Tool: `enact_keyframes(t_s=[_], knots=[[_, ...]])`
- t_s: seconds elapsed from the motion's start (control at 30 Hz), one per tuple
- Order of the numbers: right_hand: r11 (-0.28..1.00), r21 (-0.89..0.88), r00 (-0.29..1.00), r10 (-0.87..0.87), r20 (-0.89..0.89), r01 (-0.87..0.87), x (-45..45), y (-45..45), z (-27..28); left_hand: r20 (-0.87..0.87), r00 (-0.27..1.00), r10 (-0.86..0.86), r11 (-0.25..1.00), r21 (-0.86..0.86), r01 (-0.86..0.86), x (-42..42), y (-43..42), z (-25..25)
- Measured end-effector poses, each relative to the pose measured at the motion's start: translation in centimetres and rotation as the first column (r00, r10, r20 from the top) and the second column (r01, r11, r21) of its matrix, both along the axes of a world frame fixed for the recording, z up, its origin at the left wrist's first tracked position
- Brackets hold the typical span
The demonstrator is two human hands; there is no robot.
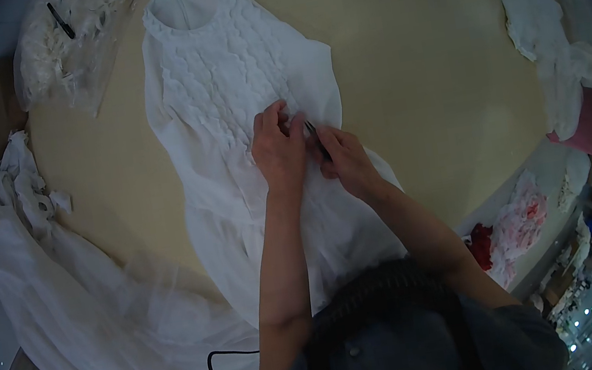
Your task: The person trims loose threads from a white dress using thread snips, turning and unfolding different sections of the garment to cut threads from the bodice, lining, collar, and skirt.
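Fingers curled, our right hand (346,160) grips a dark tool (317,139). Our left hand (277,147) pinches the white dress (213,67), likely steadying it.

A white dress (217,66) with a ruffled bodice is laid on the tan table (440,71). The bodice is met by the left hand (278,142), its fingers curled. A dark pointed tool (325,151) is gripped in the right hand (348,162). White tulle (101,314) is draped at left, below a plastic bag (51,80) topped by a black pen (61,21).
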State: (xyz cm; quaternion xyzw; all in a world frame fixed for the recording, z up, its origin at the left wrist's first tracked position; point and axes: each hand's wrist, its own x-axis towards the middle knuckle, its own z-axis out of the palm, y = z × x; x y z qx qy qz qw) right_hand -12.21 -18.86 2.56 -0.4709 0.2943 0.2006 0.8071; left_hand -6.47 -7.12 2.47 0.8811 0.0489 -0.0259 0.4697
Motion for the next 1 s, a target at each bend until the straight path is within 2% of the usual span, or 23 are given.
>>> enact_keyframes(t_s=[0.07,0.17,0.27,0.37,0.47,0.57,0.67,0.7,0.77,0.87,1.0], knots=[[1.000,0.008,1.000,0.015,0.023,-0.016,-0.1,-0.2,-0.2,-0.008,1.000,0.007,0.998,0.061,-0.006,0.3,-0.5,0.4],[1.000,-0.017,1.000,0.021,-0.004,-0.021,-0.1,-0.3,0.1,0.059,0.997,0.041,0.999,0.032,-0.043,0.3,0.0,-1.0],[1.000,0.002,0.999,0.030,-0.019,-0.030,0.0,-0.5,0.0,-0.213,0.972,0.099,0.973,-0.184,-0.139,0.1,0.5,-0.4],[0.997,-0.043,0.997,0.068,-0.029,-0.069,0.5,-0.4,0.5,-0.238,0.962,0.131,0.944,-0.265,-0.194,0.0,0.7,-0.7],[0.995,-0.071,0.996,0.079,0.039,-0.076,0.8,-0.3,0.5,0.040,0.998,0.054,0.998,-0.024,-0.053,0.1,0.1,-0.7],[0.996,-0.080,0.998,0.052,0.022,-0.051,0.8,-0.1,0.2,0.094,0.996,0.010,0.980,0.199,-0.029,0.3,-0.5,-0.8],[0.999,-0.026,0.999,0.038,-0.016,-0.038,0.8,-0.4,0.4,-0.079,0.993,0.088,0.988,-0.119,-0.097,0.4,0.3,-1.3],[0.999,-0.024,0.999,0.045,-0.013,-0.045,0.8,-0.6,0.4,-0.178,0.978,0.110,0.951,-0.269,-0.156,0.3,0.6,-1.3],[0.998,-0.015,0.998,0.061,-0.008,-0.061,0.8,-0.6,0.5,-0.375,0.921,0.105,0.801,-0.517,-0.302,0.3,1.2,-0.4],[0.993,-0.062,0.995,0.097,-0.033,-0.099,1.3,-0.4,0.9,-0.378,0.922,0.081,0.769,-0.565,-0.299,0.3,1.7,-0.1],[0.990,0.034,0.989,0.141,-0.050,-0.140,2.3,-0.1,1.6,-0.355,0.933,0.065,0.740,-0.609,-0.284,0.0,2.0,-0.6]])
